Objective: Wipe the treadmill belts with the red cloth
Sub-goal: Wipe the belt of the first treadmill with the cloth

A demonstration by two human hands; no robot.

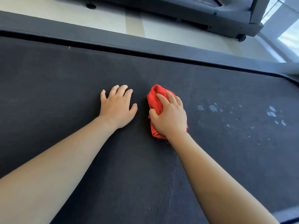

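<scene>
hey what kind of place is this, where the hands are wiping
Probably a gym or fitness room. The hands work on a wide black treadmill belt with a side rail, and a second treadmill stands across a pale floor.

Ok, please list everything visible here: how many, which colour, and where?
treadmill belt: one, black, fills most of the view
red cloth: one, red, bunched on the belt, near centre
pale spots: many, whitish, on the belt right of the cloth
side rail: one, dark grey, along the belt's far edge
second treadmill: one, dark grey, top of view
floor: one, beige, between the two treadmills
left hand: one, flat on the belt, left of the cloth
right hand: one, fingers curled over the cloth
</scene>
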